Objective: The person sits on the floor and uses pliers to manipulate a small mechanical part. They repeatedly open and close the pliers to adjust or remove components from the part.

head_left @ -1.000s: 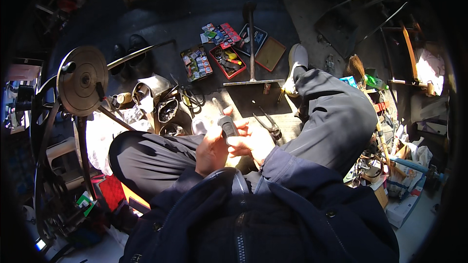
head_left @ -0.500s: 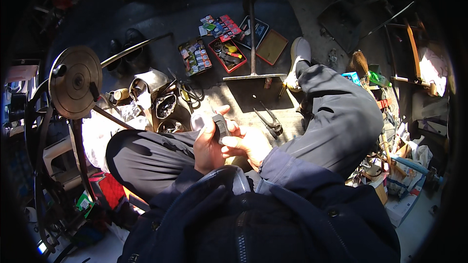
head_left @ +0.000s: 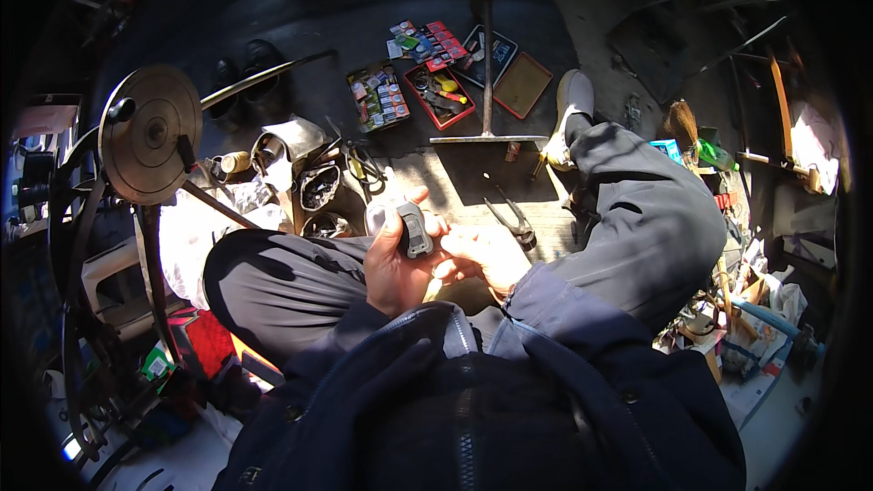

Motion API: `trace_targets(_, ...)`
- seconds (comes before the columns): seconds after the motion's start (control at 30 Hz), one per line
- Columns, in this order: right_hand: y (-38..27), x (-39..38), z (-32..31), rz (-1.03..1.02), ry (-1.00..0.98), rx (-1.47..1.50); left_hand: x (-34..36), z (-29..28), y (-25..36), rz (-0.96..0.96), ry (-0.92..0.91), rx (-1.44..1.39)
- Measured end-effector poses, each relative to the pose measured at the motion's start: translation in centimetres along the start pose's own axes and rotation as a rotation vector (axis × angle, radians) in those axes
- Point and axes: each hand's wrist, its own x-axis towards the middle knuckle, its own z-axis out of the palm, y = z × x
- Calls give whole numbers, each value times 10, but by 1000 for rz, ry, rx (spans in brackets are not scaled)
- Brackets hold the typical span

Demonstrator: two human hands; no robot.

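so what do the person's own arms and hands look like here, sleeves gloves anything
Both arms wear long dark navy jacket sleeves that end at the wrists. The left hand and the right hand are bare: no gloves, and no rings that can be made out. A thin band seems to sit at the right wrist, too small to tell what it is.

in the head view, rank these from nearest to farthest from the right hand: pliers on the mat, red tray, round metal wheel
1. pliers, on the mat just above the right hand
2. red tray, farther up, in the middle of the floor
3. round metal wheel, far off to the person's left
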Motion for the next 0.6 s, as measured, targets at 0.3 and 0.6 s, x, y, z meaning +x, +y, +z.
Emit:
trace_targets(0.3, -23, 34, -61, -242, 400, -52, -1, 7, -2, 23, 2, 71)
trace_targets(0.6, -15, 106, -112, -239, 701, -210, 0, 18, -1, -27, 154, 72)
